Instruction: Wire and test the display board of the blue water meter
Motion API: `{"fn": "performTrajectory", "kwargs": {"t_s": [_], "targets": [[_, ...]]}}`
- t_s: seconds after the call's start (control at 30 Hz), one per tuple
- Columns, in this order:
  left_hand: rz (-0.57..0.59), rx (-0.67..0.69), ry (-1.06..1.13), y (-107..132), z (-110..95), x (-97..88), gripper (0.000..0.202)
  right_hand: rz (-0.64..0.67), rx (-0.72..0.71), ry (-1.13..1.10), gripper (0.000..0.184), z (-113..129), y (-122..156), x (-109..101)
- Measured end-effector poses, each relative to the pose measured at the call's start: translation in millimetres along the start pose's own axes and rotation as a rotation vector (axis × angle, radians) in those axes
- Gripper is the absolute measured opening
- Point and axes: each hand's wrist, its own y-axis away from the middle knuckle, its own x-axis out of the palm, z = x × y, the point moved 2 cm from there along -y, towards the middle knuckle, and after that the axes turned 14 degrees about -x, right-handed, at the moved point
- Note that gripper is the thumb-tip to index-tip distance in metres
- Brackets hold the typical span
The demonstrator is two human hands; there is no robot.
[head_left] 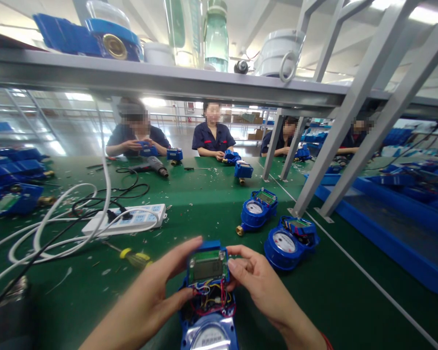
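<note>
A blue water meter [209,311] lies open in front of me on the green table [190,204], its red and yellow wires showing. A small green circuit board with a grey display [207,266] sits over its top end. My left hand [151,291] grips the board's left side, thumb along the edge. My right hand [255,279] pinches its right side with fingers curled. Both hands hold the meter's display module between them.
Two more blue meters [257,210] [290,236] stand to the right. A yellow-handled screwdriver [135,257], a white power strip [126,219] and looped cables lie left. A blue tray [387,243] and slanted metal struts [336,141] are right. Several people sit across the table.
</note>
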Motion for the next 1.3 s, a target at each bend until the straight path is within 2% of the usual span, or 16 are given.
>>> {"fn": "performTrajectory", "kwargs": {"t_s": [0.3, 0.67, 0.9, 1.07, 1.3], "targets": [[0.024, -0.036, -0.027, 0.9, 1.9, -0.1, 0.059, -0.002, 0.023, 0.001, 0.038, 0.7, 1.1, 0.1], [-0.001, -0.023, -0.055, 0.0, 0.7, -1.2, 0.058, 0.002, 0.041, -0.031, 0.040, -2.5, -1.1, 0.5], [-0.047, -0.006, -0.100, 1.8, -4.2, -2.6, 0.059, 0.003, 0.043, -0.032, 0.041, -3.4, -1.2, -0.6], [-0.107, 0.046, -0.200, 1.4, -0.4, -2.0, 0.060, 0.011, 0.043, -0.015, 0.042, -2.7, -1.2, -2.5], [-0.183, 0.093, -0.323, 5.4, 0.0, 0.6, 0.062, 0.073, 0.053, -0.043, 0.049, 0.8, -1.3, -1.5]]}}
